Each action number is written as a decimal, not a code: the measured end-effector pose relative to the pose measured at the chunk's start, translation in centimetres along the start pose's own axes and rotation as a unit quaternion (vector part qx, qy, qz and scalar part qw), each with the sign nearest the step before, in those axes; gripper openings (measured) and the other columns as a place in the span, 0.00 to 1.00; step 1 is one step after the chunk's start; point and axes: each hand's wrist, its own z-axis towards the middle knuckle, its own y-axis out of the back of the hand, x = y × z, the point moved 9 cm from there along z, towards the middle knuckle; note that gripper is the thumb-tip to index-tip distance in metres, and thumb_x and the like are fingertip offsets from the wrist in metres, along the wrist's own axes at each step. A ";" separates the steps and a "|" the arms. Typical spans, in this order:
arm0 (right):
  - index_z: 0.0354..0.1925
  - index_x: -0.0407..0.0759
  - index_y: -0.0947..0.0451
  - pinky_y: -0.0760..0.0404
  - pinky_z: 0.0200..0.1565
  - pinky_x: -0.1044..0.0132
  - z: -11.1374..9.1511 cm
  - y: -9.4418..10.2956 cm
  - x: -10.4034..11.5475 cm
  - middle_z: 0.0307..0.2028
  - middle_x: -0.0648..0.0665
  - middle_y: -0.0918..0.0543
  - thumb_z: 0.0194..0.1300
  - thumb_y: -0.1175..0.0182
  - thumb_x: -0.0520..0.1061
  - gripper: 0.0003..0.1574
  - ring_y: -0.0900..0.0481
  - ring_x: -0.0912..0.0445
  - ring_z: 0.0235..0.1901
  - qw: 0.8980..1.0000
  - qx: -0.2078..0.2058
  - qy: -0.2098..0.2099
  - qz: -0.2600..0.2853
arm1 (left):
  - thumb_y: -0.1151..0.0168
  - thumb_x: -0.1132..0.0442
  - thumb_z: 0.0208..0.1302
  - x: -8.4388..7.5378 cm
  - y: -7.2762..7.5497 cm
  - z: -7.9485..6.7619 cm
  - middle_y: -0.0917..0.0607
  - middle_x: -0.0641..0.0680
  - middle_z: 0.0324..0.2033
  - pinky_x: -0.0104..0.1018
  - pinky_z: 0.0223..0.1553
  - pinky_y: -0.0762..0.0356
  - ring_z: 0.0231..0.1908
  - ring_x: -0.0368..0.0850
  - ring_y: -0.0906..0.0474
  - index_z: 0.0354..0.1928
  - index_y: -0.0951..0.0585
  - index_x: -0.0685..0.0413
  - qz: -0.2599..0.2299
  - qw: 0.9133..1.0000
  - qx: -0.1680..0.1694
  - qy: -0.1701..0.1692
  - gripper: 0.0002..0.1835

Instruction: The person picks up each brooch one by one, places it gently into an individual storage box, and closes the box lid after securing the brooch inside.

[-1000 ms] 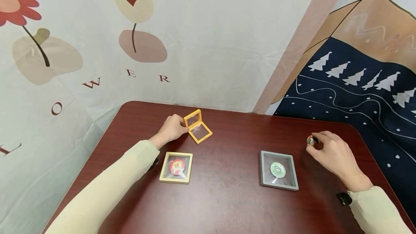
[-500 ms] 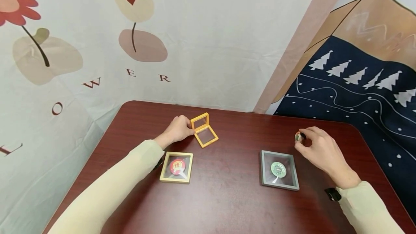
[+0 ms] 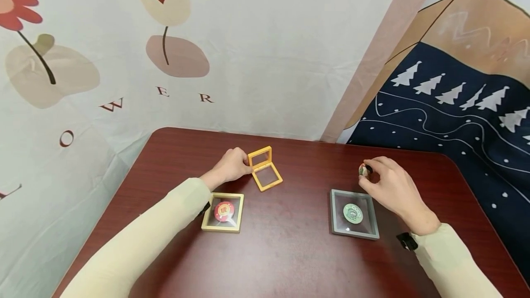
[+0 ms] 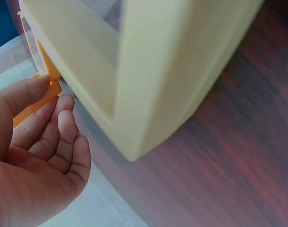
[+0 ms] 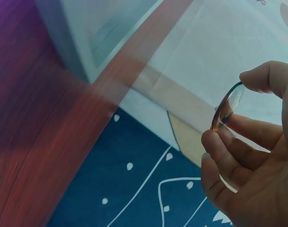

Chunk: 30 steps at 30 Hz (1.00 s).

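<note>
My left hand pinches a small yellow display case by its left corner near the hinge. The case stands opened, its lid tilted up and its base towards the table; both halves have clear windows. In the left wrist view the thumb and index finger hold the case's orange-yellow edge, the other fingers loosely bent. My right hand holds a small round, domed, glassy disc on edge between thumb and fingertips. It is raised behind the grey frame, its printed face mostly turned away.
A cream display frame with a red round piece lies in front of my left wrist. Left of my right forearm lies a grey display frame with a green round piece. Printed cloths hang behind the dark red table.
My right hand has moved left with the disc, from the table's right side to behind the grey frame. My left hand has shifted the yellow case to the right and slightly nearer.
</note>
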 end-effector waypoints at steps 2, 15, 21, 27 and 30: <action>0.51 0.32 0.15 0.16 0.39 0.45 0.2 -0.2 0.5 0.44 0.38 0.15 0.60 0.32 0.39 0.20 0.20 0.47 0.39 1.000 0.001 0.005 0.000 | 0.28 0.62 0.68 0.0 -0.1 -0.2 0.15 0.51 0.23 0.34 0.28 0.29 0.23 0.43 0.28 0.31 0.11 0.57 0.003 1.000 0.005 0.004 0.07; 0.50 0.33 0.14 0.17 0.40 0.47 1.4 -1.4 3.3 0.44 0.39 0.15 0.61 0.34 0.41 0.20 0.20 0.47 0.39 0.999 0.007 0.036 0.008 | 0.28 0.63 0.69 -2.3 -1.4 -1.1 0.15 0.52 0.21 0.33 0.25 0.31 0.18 0.41 0.30 0.27 0.11 0.55 0.037 0.999 0.034 -0.018 0.10; 0.48 0.35 0.13 0.20 0.36 0.54 1.7 -2.1 4.9 0.42 0.42 0.15 0.59 0.34 0.40 0.18 0.21 0.51 0.36 0.998 0.001 0.061 0.010 | 0.27 0.63 0.67 -3.3 -1.7 -1.4 0.19 0.49 0.17 0.33 0.26 0.32 0.18 0.41 0.32 0.25 0.13 0.55 0.055 0.997 0.035 -0.036 0.11; 0.46 0.36 0.14 0.20 0.39 0.54 2.1 -3.0 6.2 0.42 0.43 0.16 0.59 0.34 0.38 0.15 0.22 0.52 0.38 0.997 0.012 0.067 0.036 | 0.26 0.63 0.66 -3.8 -2.1 -1.5 0.26 0.49 0.13 0.32 0.23 0.35 0.16 0.39 0.37 0.21 0.16 0.56 0.052 0.996 0.048 -0.044 0.15; 0.45 0.37 0.15 0.20 0.40 0.55 2.2 -3.4 6.8 0.43 0.43 0.16 0.59 0.35 0.37 0.14 0.22 0.52 0.39 0.996 0.021 0.070 0.046 | 0.26 0.63 0.66 -4.0 -2.3 -1.6 0.25 0.50 0.13 0.32 0.24 0.34 0.16 0.39 0.36 0.21 0.16 0.56 0.048 0.996 0.057 -0.049 0.14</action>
